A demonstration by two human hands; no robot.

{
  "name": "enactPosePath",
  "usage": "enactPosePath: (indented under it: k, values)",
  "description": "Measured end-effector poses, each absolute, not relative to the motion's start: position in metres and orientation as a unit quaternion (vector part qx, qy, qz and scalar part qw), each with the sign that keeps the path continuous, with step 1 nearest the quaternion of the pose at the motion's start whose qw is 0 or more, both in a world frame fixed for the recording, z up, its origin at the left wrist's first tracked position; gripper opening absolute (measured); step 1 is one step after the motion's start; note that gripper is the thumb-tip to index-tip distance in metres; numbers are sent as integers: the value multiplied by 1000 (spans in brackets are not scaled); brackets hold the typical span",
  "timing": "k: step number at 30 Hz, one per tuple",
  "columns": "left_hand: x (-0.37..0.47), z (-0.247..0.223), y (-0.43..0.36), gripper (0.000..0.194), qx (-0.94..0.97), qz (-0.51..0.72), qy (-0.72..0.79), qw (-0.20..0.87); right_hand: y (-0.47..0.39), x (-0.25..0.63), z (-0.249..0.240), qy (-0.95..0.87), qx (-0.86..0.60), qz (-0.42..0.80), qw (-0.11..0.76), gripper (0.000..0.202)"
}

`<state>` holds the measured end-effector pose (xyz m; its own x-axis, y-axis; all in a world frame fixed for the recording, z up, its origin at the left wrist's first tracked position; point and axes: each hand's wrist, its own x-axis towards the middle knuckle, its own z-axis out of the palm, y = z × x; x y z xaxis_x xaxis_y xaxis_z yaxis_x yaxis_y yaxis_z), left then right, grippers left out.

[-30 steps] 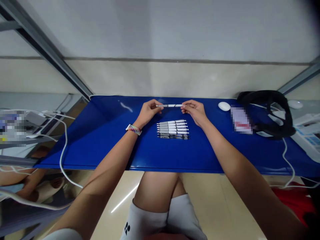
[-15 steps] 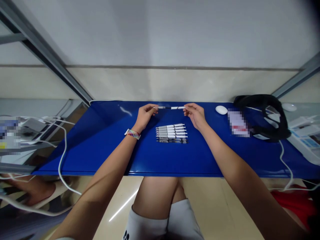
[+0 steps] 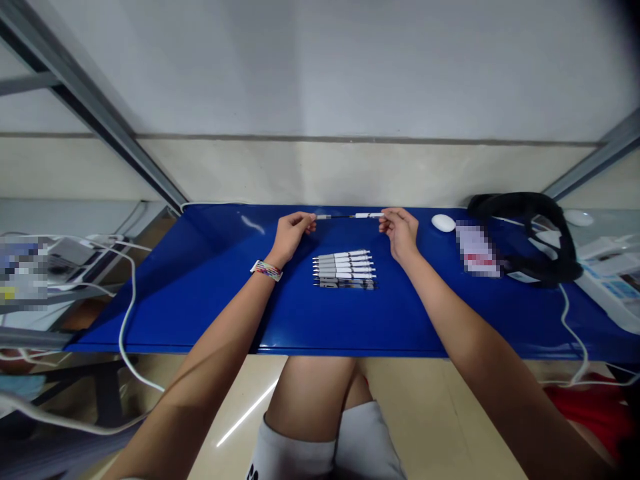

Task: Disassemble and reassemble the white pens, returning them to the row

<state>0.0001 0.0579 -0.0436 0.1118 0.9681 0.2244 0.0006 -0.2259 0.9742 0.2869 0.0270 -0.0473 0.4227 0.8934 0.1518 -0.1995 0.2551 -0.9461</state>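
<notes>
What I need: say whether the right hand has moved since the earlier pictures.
Yes, the right hand has moved rightward, judged against the pens on the table.

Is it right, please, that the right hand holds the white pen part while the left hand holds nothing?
Not quite: the head view shows the left hand holding the grey pen part. The right hand does hold the white pen part.

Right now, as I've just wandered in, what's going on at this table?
Someone is holding a pen in two separated pieces above a blue table. The left hand pinches the grey part, and the right hand holds the white part. A thin dark rod, probably the refill, shows between them. Nearer the person, other pens lie in a row on the table.
</notes>
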Motion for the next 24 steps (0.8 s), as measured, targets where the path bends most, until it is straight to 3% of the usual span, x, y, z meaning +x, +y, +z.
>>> enactPosePath:
  k: [17, 21, 24]
  values:
    - [3, -43, 55, 54, 587, 518, 428, 452, 27, 287, -47, -389, -487, 370, 689, 15]
    - [4, -38, 49, 49, 630, 477, 409, 457, 20, 277, -44, -463, -455, 421, 633, 23]
    - [4, -35, 45, 59, 659, 454, 416, 432, 16, 270, -41, -515, -433, 429, 602, 31]
